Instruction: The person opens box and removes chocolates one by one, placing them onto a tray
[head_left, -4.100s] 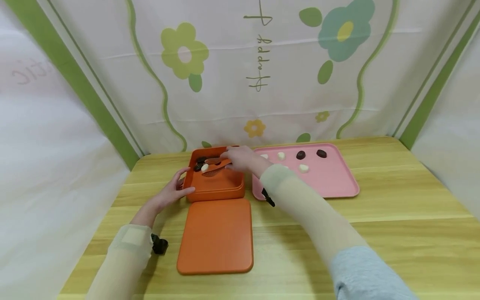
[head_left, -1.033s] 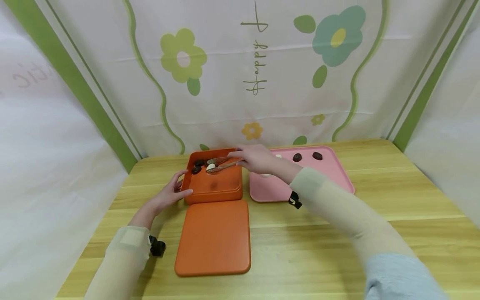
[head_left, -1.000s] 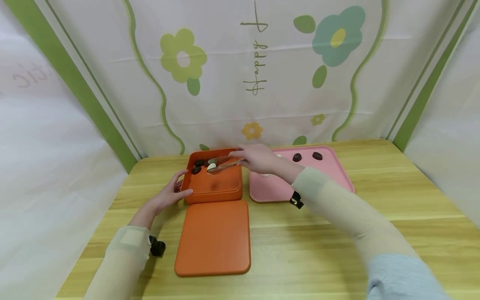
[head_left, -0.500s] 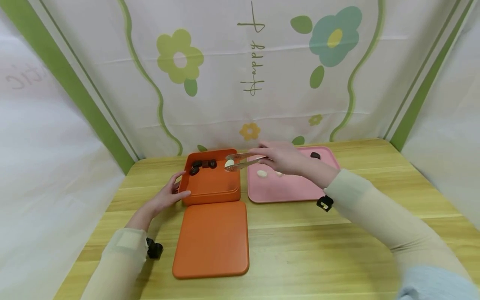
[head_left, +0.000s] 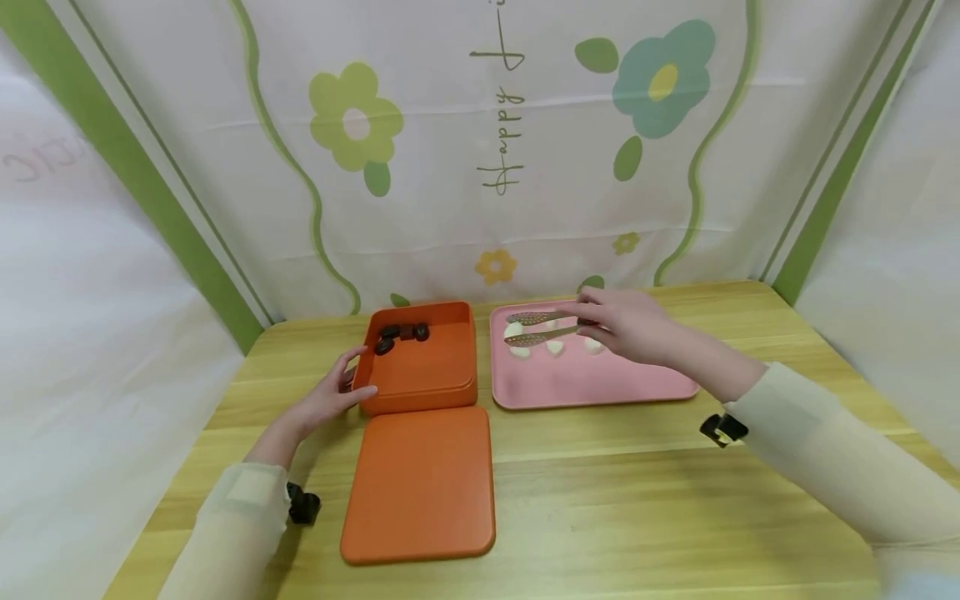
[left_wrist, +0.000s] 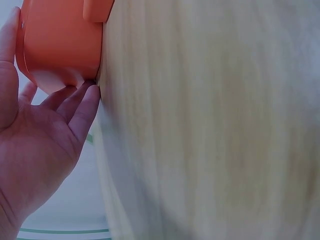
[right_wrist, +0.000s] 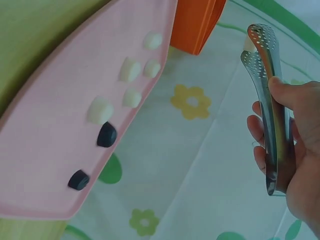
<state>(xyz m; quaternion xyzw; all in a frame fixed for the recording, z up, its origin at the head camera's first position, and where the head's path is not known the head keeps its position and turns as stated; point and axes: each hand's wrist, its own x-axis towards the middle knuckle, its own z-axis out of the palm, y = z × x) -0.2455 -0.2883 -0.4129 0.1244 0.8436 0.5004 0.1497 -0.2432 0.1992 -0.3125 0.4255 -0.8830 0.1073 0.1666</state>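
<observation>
Orange rectangular plastic box [head_left: 420,360] at frame centre-left, lid off: three dark chocolate-like pieces [head_left: 403,333] bunched in its far left corner. Flat orange lid [head_left: 418,485] lies below it on wooden table [head_left: 675,500]. Left hand [head_left: 327,402], fingers straight, rests against box's left wall. Right hand [head_left: 632,327] pinches perforated metal tongs [head_left: 542,327] over pink plastic tray [head_left: 600,385], small white piece [right_wrist: 248,44] nipped between tips. Right wrist view alone shows five white lumps [right_wrist: 131,70] and two dark ones [right_wrist: 106,134] on tray; head view hides dark pair behind hand.
</observation>
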